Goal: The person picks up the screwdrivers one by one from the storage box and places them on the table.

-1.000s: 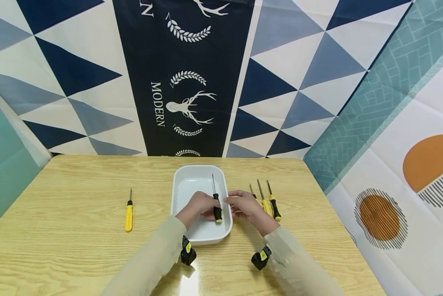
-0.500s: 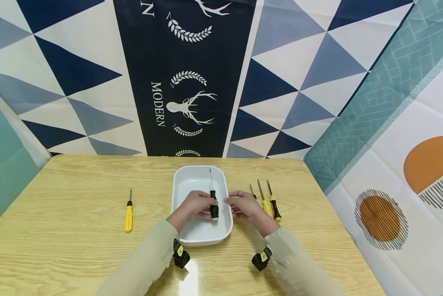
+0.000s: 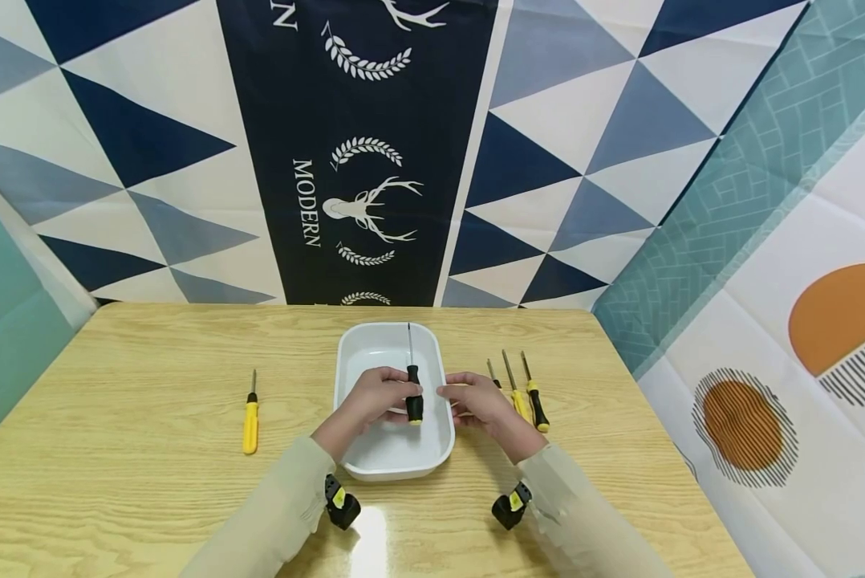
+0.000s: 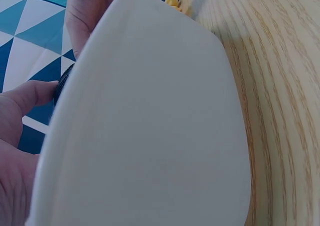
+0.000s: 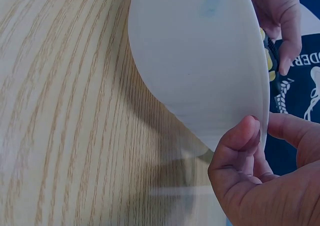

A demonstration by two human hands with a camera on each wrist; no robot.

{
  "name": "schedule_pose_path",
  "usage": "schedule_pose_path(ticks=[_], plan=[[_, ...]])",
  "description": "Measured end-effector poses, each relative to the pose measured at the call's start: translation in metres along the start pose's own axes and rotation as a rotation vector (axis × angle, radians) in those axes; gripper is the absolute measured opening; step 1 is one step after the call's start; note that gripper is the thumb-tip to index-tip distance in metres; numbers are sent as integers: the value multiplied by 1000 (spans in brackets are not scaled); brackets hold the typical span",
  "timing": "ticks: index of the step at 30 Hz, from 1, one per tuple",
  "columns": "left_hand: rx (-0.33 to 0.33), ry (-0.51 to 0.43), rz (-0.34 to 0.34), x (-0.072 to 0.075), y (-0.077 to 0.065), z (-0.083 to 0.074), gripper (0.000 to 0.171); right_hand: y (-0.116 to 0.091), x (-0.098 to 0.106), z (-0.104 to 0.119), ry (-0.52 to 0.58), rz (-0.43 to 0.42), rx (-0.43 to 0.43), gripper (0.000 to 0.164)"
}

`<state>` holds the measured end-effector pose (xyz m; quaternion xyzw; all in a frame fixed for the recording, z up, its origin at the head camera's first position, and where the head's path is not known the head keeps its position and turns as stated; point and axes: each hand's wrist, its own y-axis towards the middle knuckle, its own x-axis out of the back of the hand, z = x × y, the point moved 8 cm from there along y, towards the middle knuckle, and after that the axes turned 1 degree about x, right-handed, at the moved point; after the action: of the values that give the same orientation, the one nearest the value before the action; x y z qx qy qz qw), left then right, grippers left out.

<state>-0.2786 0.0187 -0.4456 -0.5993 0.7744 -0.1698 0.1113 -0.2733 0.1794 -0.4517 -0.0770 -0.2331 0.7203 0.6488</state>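
Observation:
My left hand (image 3: pixel 379 393) grips a black-handled screwdriver (image 3: pixel 414 401) with a yellow end cap, its thin blade pointing away from me. Hand and screwdriver are over the inside of a white rectangular tray (image 3: pixel 389 461). In the left wrist view the tray's outer wall (image 4: pixel 155 116) hides most of that grip; the dark handle (image 4: pixel 62 83) shows at the thumb. On the tray's right side, my right hand (image 3: pixel 481 405) pinches the rim. The right wrist view shows its thumb and fingers (image 5: pixel 240 136) on either side of the tray's edge.
A yellow-handled screwdriver (image 3: pixel 250 425) lies alone on the wooden table (image 3: pixel 151 417) to the left. Right of the tray lie a black-and-yellow screwdriver (image 3: pixel 538 409), a yellow one (image 3: pixel 519 401) and another partly hidden by my right hand. A patterned cloth (image 3: pixel 375 160) hangs behind.
My left hand has moved left and slightly away from me, carrying the screwdriver, which now stands straighter in view. The right hand and the tray stay in place.

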Motion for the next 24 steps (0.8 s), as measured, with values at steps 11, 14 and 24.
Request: schedule_pose_path(ticks=[11,14,24], plan=[[-23,-7,-10,5,-2,-2,39,-26,-5,20,1,27,8,40],[-31,-20,-9,6,-4,-1,38,-31,-6,24,-2,23,11,40],[-56,-34,7,9,-9,-2,40,-21,-4,16,2,28,30,41]])
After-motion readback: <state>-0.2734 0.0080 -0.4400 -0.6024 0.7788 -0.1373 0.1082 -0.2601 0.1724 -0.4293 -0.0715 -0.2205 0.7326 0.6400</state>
